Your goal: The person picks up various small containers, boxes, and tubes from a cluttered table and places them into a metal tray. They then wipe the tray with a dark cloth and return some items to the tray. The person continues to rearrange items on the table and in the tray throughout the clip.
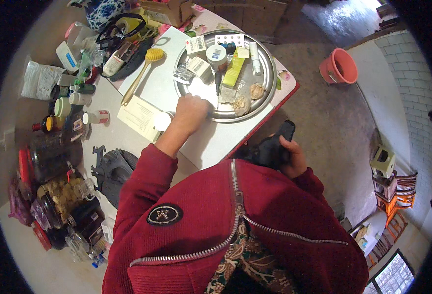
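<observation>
My left hand (190,111) reaches over the near rim of a round metal tray (267,88) on the white table; its fingers are curled at the rim, and I cannot tell whether they pinch anything. The tray holds small boxes, blister packs, a white jar (217,54), a yellow-green tube (233,71), a white tube (254,55) and crumpled wads. My right hand (290,156) hangs off the table's edge, wrapped around a black object (274,147) that looks like a pouch or case.
A yellow-headed brush (142,73) and a paper sheet (138,116) lie left of the tray. Jars, bottles and containers (59,161) crowd the table's left side. An orange bucket (339,66) stands on the concrete floor. Stools (390,181) are stacked at right.
</observation>
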`<action>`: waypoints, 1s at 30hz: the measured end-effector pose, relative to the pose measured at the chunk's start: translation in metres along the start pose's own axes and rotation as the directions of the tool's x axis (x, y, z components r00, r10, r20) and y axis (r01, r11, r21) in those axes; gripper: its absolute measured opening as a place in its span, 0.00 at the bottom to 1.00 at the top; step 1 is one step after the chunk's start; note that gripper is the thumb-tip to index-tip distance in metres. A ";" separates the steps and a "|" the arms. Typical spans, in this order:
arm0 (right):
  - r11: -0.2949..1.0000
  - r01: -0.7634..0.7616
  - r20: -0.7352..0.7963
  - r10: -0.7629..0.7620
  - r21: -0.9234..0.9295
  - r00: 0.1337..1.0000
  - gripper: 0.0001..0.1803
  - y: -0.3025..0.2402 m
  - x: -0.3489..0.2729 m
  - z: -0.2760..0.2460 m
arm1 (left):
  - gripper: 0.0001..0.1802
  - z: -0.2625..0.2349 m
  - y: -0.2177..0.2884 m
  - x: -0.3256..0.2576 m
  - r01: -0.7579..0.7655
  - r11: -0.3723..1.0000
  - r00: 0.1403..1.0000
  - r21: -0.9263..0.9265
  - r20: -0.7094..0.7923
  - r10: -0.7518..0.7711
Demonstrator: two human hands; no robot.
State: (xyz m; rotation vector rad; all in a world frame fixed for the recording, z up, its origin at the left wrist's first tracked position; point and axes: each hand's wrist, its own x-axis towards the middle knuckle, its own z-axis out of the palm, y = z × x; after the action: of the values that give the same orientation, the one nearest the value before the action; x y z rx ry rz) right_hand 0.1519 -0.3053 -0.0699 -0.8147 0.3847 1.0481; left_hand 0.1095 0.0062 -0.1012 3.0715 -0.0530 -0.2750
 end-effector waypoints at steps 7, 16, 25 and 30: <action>1.000 0.006 -0.040 -0.007 -0.016 0.999 0.15 0.003 0.003 -0.005 | 0.07 -0.013 0.000 0.004 -0.035 0.996 0.998 0.083 -0.051 0.040; 1.000 0.019 -0.023 -0.019 -0.005 1.000 0.16 0.006 0.002 -0.008 | 0.09 -0.055 0.016 0.001 -0.043 0.201 0.929 -0.979 -0.113 -0.351; 1.000 0.022 0.012 -0.022 0.014 1.000 0.17 0.006 0.000 -0.006 | 0.09 -0.061 0.023 -0.005 -0.126 0.203 0.925 -0.971 -0.189 -0.331; 1.000 0.028 0.028 -0.028 0.012 0.999 0.17 0.006 0.003 -0.011 | 0.09 -0.059 0.028 -0.004 -0.007 0.128 0.909 -0.992 -0.059 -0.412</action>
State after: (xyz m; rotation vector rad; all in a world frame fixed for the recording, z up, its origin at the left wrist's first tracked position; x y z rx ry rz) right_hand 0.1492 -0.3101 -0.0809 -0.7918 0.3545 1.0296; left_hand 0.1152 -0.0186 -0.0409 1.6513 0.4246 0.1835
